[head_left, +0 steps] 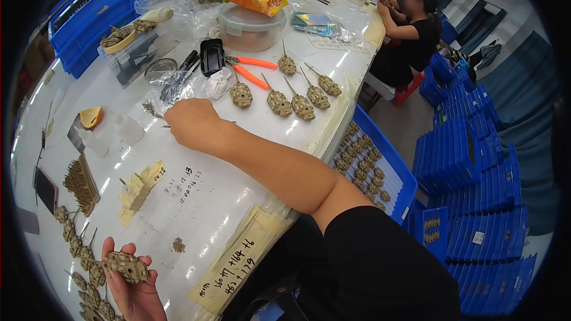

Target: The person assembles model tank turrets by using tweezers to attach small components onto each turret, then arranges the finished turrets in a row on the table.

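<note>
My left hand (134,288) is closed round a camouflage-painted model tank turret (128,266), gripping it between thumb and fingers. Beyond it, my right hand (193,123) is curled above the white table, its back towards me. Its fingers are mostly hidden, so what they hold cannot be made out. A small mottled piece (151,110) shows just left of its knuckles. Several turrets with long thin barrels lie beyond my right forearm, among them one turret (279,102). More turrets (89,258) form a line by my left hand.
Orange-handled pliers (253,62), a black tray (212,57) and a round lidded tub (251,27) stand farther back. A blue crate (386,142) of small parts sits right of the table edge. Blue crates (476,202) are stacked beyond. Another person (410,35) sits at the far end.
</note>
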The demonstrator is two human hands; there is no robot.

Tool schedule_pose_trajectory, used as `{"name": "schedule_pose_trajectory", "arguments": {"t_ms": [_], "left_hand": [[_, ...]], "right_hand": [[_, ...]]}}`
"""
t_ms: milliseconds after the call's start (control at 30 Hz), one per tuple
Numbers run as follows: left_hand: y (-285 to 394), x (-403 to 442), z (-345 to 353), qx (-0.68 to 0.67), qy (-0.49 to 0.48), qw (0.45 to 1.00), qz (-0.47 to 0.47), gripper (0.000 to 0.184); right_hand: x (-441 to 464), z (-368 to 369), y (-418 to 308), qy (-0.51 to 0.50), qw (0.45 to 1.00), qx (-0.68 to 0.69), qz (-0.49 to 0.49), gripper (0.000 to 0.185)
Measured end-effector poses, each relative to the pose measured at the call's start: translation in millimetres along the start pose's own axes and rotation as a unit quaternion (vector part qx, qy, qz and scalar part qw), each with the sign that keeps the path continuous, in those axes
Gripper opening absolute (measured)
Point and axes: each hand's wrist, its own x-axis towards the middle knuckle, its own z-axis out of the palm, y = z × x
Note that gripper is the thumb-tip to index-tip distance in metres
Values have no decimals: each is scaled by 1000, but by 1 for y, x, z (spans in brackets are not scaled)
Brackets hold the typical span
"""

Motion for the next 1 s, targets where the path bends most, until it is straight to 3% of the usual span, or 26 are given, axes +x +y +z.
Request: {"name": "schedule_pose_trajectory", "arguments": {"t_ms": [433, 600, 667, 733, 800, 900, 967, 1000], "left_hand": [[-1, -1, 1, 4, 0, 1000, 1, 47], [0, 0, 8, -3, 9, 1000, 12, 46], [-2, 0, 11, -5, 52, 998, 31, 46], [0, 5, 3, -45, 29, 998, 29, 44], [5, 10, -1, -55, 47, 997, 26, 44], [9, 12, -10, -77, 15, 996, 44, 41], [10, 12, -13, -70, 2, 996, 46, 40], [11, 11, -13, -65, 15, 996, 55, 40]], "right_hand": [[1, 0, 1, 13, 1000, -17, 4, 9], [0, -19, 0, -1, 998, -15, 55, 12], [-10, -33, -5, 40, 998, 15, 52, 12], [-27, -57, -22, 30, 992, 121, -17, 13], [-44, -61, -46, -60, 977, 160, -124, 12], [-70, -55, -68, -218, 926, 109, -290, 20], [-76, -51, -82, -328, 892, 21, -310, 24], [-76, -49, -85, -326, 887, 24, -326, 24]]}}
